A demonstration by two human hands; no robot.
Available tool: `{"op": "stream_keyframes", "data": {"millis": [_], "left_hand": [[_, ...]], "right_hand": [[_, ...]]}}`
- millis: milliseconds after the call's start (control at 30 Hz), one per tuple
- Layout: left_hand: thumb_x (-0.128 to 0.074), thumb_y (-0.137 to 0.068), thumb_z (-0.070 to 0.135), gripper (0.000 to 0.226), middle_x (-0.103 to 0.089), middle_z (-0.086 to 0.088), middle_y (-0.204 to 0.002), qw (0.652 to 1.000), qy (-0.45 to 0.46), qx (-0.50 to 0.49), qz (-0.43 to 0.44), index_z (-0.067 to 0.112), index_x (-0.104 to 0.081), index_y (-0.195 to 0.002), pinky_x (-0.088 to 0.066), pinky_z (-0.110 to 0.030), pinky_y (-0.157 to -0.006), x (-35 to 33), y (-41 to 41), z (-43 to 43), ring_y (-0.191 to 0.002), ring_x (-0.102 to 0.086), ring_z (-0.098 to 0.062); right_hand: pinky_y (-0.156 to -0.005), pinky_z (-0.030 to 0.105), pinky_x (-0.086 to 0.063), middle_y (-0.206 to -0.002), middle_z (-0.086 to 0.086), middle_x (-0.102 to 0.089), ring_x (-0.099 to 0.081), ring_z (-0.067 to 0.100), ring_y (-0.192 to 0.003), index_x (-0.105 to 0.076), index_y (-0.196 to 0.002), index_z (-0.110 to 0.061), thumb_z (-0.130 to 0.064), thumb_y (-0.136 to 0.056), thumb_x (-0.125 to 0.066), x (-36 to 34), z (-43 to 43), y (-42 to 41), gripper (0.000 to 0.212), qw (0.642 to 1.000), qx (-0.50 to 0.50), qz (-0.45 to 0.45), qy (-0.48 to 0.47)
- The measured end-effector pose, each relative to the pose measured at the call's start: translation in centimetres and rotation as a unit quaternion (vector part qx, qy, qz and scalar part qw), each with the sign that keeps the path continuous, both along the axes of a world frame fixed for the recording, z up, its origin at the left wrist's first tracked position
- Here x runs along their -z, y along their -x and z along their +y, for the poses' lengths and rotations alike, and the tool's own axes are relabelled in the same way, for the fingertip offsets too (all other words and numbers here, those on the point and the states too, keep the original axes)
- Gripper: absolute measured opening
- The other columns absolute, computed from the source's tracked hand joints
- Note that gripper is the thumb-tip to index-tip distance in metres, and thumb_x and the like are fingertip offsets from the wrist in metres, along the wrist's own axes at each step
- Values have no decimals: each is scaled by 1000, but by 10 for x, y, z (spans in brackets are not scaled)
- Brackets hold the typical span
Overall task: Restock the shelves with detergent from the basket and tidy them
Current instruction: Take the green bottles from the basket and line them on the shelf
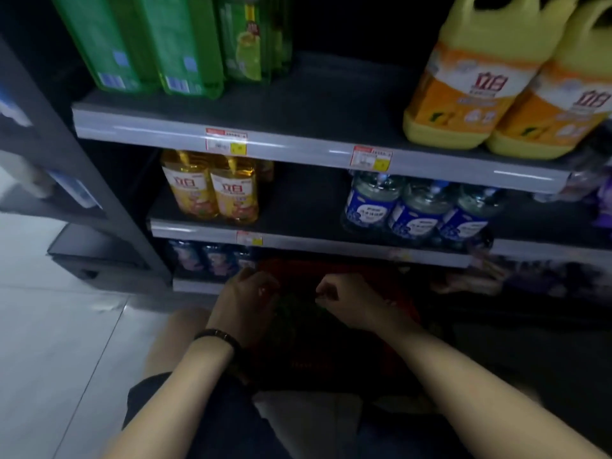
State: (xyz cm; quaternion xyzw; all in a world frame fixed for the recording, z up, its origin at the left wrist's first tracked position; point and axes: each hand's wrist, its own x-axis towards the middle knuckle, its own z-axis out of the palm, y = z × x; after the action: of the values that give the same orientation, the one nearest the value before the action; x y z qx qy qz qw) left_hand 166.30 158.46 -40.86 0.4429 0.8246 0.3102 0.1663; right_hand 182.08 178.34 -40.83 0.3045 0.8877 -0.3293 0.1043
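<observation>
A red basket (331,362) stands on the floor in front of the lowest shelf, between my knees. Inside it lies a dim, blurred green detergent pack (298,313). My left hand (248,299) curls round the pack's left side, and my right hand (334,296) pinches its upper right edge. On the top shelf stand green detergent packs (132,44) at the left and yellow jugs (480,87) at the right, with a bare gap on the shelf board (331,104) between them.
The middle shelf holds yellow bottles (215,190) at the left and blue-labelled bottles (420,210) at the right. Small blue bottles (212,260) sit on the lowest shelf, purple packs (563,279) further right. A dark shelf upright (66,160) and white tiled floor (49,326) lie to the left.
</observation>
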Motion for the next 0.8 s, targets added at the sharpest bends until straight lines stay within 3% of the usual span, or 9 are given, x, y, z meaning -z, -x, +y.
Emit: {"op": "stream_keyframes", "data": {"millis": [167, 333, 467, 667, 800], "left_hand": [[-68, -96, 30, 5, -65, 1, -102, 999, 41, 22, 28, 29, -67, -101, -60, -44, -69, 14, 1, -8, -85, -66, -21], [-55, -100, 41, 14, -66, 1, -106, 980, 191, 15, 53, 34, -61, -110, -58, -43, -85, 20, 11, -14, -96, -66, -26], [-48, -103, 48, 20, -65, 6, -104, 973, 226, -5, 44, 34, -61, -108, -58, -44, -86, 20, 26, -20, -93, -68, -24], [-36, -100, 61, 35, -67, 10, -103, 969, 244, -15, 27, 36, -58, -111, -59, -42, -85, 25, 36, -25, -90, -67, -17], [-42, -104, 55, 26, -67, 7, -101, 966, 256, 1, 13, 34, -56, -109, -58, -42, -85, 24, 37, -26, -90, -67, -20]], "right_hand": [[-93, 38, -57, -119, 2, -68, -64, 18, -104, -67, -126, -19, -36, -101, -70, 80, -30, 6, 30, 996, 9, -70, 49], [-110, 44, -50, -150, 11, -52, -55, 30, -133, -47, -152, -17, -37, -102, -67, 134, -52, 34, 58, 990, 21, -108, 84], [-124, 45, -36, -169, 12, -31, -35, 33, -154, -27, -167, -20, -38, -103, -66, 164, -58, 61, 77, 988, 29, -133, 78], [-118, 45, -42, -153, 12, -52, -52, 34, -138, -53, -152, -20, -32, -99, -70, 191, -62, 93, 57, 989, -20, -146, 32], [-112, 45, -48, -138, 14, -62, -60, 36, -127, -62, -141, -16, -29, -101, -63, 207, -72, 102, 42, 986, -32, -164, -3]]}}
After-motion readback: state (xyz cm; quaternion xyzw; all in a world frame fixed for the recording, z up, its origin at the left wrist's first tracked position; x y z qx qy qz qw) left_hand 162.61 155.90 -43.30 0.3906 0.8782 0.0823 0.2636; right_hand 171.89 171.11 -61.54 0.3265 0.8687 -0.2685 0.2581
